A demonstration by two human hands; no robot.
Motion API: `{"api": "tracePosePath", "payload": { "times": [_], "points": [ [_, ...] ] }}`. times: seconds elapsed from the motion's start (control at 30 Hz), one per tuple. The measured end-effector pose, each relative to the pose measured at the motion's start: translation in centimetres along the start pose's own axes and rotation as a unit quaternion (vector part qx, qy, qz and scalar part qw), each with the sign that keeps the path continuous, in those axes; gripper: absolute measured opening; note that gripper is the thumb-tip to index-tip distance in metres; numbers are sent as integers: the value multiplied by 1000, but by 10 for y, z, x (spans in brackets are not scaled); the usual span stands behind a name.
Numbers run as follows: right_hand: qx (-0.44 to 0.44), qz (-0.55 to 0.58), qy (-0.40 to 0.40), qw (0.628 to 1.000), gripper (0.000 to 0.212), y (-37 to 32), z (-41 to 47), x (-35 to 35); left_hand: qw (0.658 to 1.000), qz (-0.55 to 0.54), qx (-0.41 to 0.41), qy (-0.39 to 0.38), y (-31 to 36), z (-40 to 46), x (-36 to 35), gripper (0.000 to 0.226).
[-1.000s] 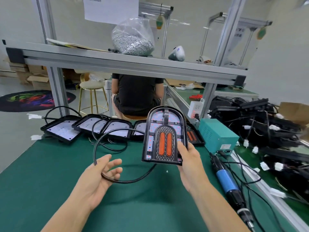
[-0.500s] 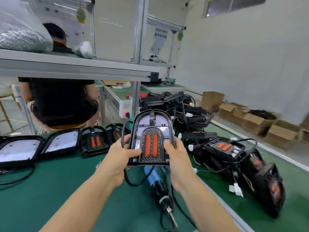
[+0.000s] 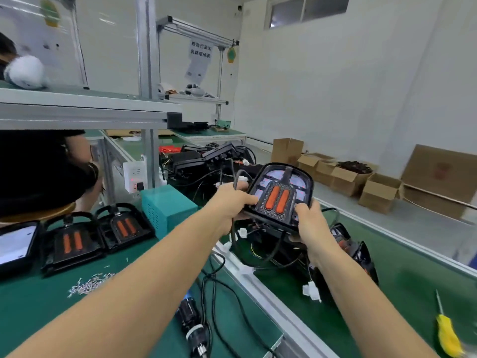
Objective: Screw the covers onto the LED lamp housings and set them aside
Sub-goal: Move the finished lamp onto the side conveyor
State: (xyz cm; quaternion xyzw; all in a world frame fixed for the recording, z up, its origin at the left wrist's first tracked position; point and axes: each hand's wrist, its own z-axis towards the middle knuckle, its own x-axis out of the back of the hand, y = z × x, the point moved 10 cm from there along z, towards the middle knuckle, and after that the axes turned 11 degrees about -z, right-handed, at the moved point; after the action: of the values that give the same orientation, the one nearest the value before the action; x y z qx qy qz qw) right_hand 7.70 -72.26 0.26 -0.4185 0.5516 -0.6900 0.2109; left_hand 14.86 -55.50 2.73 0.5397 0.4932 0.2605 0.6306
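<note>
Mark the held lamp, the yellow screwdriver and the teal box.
held lamp [image 3: 277, 200], head view, orange strips.
yellow screwdriver [image 3: 447, 337], head view, handle.
teal box [image 3: 167, 211], head view, front face.

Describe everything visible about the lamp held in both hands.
The lamp is a black, arch-topped housing that looks like plastic, with a clear cover showing a pale board behind and two orange oblong strips side by side in a studded panel. It is held in the air, face up and tilted toward the camera, above a pile of similar lamps. The left hand grips its left edge together with a black cable; the right hand grips its lower right corner.
</note>
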Motion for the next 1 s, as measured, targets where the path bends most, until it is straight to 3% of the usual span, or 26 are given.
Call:
{"api": "tracePosePath", "payload": {
  "times": [0.1,0.27,0.33,0.43,0.63,0.73,0.83,0.9,1.0],
  "points": [
    [-50,-9,29,998,22,21,25,19,998,53,-14,16,-8,19,-13,66],
    [-137,-36,74,987,55,55,56,45,981,186,-50,33,-23,31,-16,91],
    [-141,-26,80,986,56,61,64,49,934,346,-78,51,-28,32,-14,87],
    [-118,-9,79,990,50,60,77,49,813,567,-129,25,-40,30,-29,72],
    [-156,-101,38,982,49,57,84,41,753,623,-163,-133,-81,31,-79,66],
    [-121,-284,53,950,42,39,81,49,751,622,-135,-176,-96,32,-86,66],
    [-32,-490,108,864,54,14,76,54,751,623,-130,-176,-97,33,-84,67],
    [41,-556,103,823,50,0,71,40,746,630,-126,-174,-97,34,-83,66],
    [53,-585,42,809,47,5,70,21,746,634,-115,-167,-95,33,-79,64]
  ]
}}
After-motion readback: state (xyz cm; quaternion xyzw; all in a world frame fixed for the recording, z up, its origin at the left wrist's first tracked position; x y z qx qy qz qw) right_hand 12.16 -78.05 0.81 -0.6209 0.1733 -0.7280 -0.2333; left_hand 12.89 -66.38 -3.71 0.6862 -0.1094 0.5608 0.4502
